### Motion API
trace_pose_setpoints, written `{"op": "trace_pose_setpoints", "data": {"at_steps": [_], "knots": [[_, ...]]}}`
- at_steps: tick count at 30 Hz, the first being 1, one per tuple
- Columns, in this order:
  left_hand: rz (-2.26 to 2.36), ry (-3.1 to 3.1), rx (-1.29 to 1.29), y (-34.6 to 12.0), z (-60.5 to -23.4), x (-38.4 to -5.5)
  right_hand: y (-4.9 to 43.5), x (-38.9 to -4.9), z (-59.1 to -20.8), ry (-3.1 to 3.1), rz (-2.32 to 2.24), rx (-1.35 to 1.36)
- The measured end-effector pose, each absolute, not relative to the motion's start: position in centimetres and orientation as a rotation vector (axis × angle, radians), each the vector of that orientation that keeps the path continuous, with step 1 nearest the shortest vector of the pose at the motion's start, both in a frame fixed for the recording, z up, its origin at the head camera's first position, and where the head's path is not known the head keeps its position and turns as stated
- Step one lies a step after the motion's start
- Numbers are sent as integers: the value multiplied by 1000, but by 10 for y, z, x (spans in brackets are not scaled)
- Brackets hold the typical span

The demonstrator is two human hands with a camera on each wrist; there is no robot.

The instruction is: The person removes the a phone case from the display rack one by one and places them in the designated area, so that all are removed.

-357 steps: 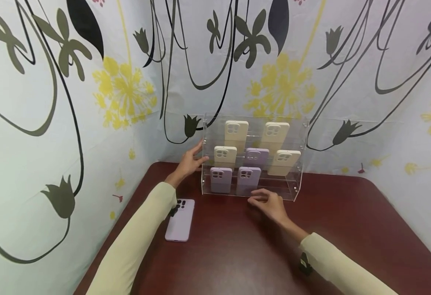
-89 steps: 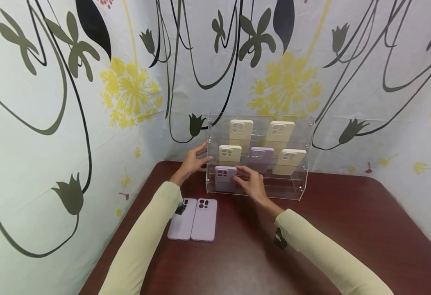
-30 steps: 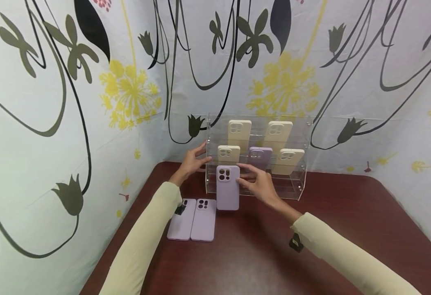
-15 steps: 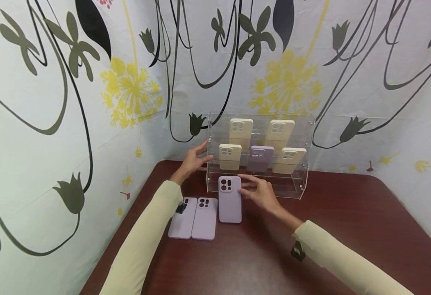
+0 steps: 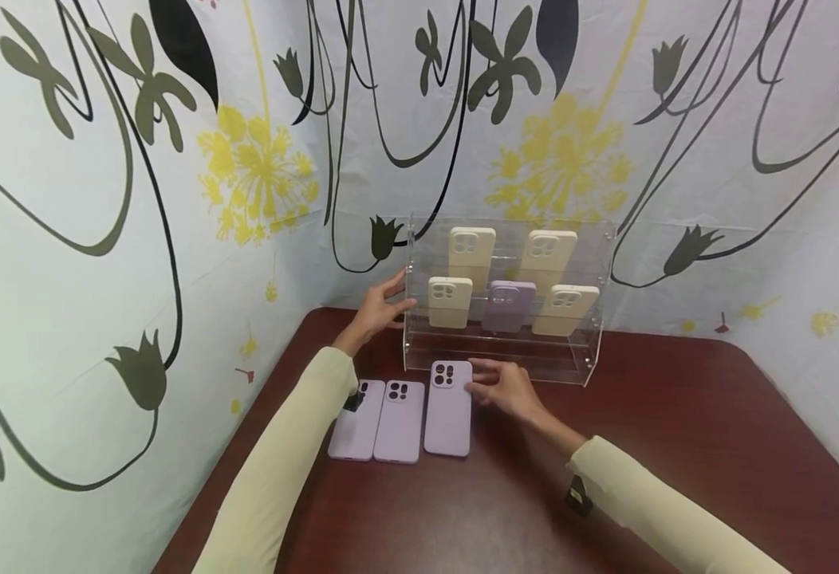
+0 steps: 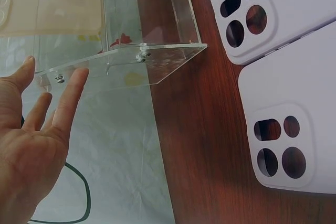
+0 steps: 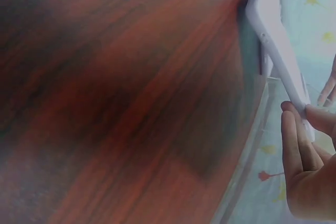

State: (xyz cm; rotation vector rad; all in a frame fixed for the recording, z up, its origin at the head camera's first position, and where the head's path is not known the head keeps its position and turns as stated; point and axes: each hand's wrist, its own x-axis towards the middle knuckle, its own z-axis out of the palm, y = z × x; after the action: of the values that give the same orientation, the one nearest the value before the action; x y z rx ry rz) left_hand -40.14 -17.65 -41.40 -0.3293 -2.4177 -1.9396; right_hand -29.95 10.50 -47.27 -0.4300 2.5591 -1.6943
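Note:
In the head view my right hand [image 5: 509, 391] pinches a lilac phone case [image 5: 448, 414] by its right edge, near the camera cutouts. The right wrist view shows this case [image 7: 281, 51] tilted, its held end raised off the table. To its left, two more lilac phone cases [image 5: 399, 422] [image 5: 357, 422] lie side by side, camera cutouts at the far end. My left hand [image 5: 376, 312] touches the left side panel of a clear acrylic display stand [image 5: 498, 348]; in the left wrist view the fingers [image 6: 71, 98] look fairly straight against the panel.
On the stand's upper tiers lean several cream phone cases [image 5: 451, 303] and one lilac case [image 5: 509, 307]. The dark red wooden table [image 5: 642, 414] meets flower-patterned cloth walls [image 5: 247, 80] behind and to the left.
My right hand has drawn the lilac case off the stand's bottom tier, brought it toward me and lowered it beside the others. Earlier, another lilac case joined the first on the table. My left hand stays put.

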Motion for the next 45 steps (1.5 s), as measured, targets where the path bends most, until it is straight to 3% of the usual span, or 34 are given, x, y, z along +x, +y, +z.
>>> {"op": "trace_pose_setpoints", "data": {"at_steps": [22, 45], "knots": [[-1917, -2430, -370, -169, -404, -407, 103, -304, -498, 2497, -1678, -298], [-1938, -2428, -347, -177, -413, -402, 104, -302, -505, 2569, -1678, -392]]}}
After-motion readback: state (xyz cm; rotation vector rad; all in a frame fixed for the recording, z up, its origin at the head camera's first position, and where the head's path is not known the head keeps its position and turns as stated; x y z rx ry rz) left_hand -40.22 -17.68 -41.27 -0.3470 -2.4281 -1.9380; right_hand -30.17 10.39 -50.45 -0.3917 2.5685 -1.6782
